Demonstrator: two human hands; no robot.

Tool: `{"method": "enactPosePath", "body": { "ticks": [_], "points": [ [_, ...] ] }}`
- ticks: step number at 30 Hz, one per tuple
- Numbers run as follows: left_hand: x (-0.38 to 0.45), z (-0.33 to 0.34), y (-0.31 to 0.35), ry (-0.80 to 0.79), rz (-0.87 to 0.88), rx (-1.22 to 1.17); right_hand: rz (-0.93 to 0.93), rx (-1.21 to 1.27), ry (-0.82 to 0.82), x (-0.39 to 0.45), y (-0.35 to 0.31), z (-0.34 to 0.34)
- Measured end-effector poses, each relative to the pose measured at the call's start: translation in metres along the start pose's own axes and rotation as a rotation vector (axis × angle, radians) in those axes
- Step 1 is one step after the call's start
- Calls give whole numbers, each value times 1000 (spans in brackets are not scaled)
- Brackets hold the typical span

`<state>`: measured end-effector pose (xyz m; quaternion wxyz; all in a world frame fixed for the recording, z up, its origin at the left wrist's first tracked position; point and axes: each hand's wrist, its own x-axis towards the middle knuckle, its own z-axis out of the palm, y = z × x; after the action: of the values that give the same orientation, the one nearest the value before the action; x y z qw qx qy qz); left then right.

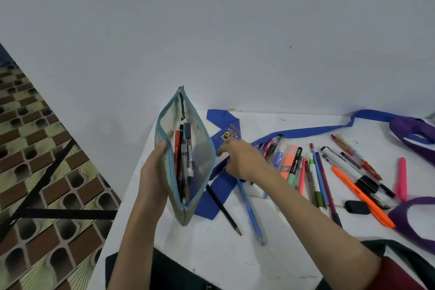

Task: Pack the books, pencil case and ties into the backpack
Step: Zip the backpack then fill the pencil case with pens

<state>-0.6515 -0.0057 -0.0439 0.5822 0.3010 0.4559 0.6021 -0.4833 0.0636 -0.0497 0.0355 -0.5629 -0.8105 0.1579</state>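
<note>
On the white table (270,254), the left hand (153,172) grips the pencil case (186,148) upright, thumb inside its rim holding the mouth agape for loading, while the right hand (237,160), fingers loosely curled, reaches over the blue tie (221,186) toward scattered pens (317,176).

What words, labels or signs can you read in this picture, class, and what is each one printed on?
None can be read for certain.
Crest badge on the blue tie: picture shapes only, lettering blurred.
Green highlighter: print on its dark barrel, too small.
Orange highlighter: label near its base, too blurred.
Pens in the pencil case: markings unreadable.
</note>
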Motion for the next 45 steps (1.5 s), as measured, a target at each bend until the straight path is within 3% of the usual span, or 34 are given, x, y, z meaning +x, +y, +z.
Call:
{"method": "enactPosePath", "body": {
  "ticks": [3,8,10,14,16,18,21,31,33,35,37,40,42,45],
  "points": [
    [2,-2,0,-3,6,-33,-58,-142,-39,5,-4,10],
    [3,-3,-1,-33,-1,-34,-147,-202,130,2,-1,8],
    [3,-3,-2,-40,-3,-17,-98,-14,325,-2,1,-2],
    [3,-2,-4,-22,-34,-5,39,680,718,-13,-9,-43],
    [2,0,-5,-23,-62,-22,-11,938,778,-22,-18,-66],
    [1,2,-5,-34,-82,-44,-123,1084,722,-34,-30,-83],
    [0,4,-6,-65,-103,-55,-242,1056,566,-45,-43,-89],
    [0,10,-11,-152,-117,-79,-420,-15,136,-44,-62,-62],
    [0,10,-13,-146,-124,-84,-404,-105,55,-45,-65,-62],
    [1,7,-13,-138,-119,-85,-399,-80,20,-49,-66,-66],
    [3,5,-13,-117,-110,-71,-387,65,88,-53,-63,-70],
    [5,1,-12,-92,-103,-64,-313,368,427,-54,-51,-64],
    [5,-2,-11,-83,-94,-56,-164,539,566,-52,-41,-52],
    [5,-5,-9,-78,-98,-46,77,576,446,-46,-24,-24]
  ]
}}
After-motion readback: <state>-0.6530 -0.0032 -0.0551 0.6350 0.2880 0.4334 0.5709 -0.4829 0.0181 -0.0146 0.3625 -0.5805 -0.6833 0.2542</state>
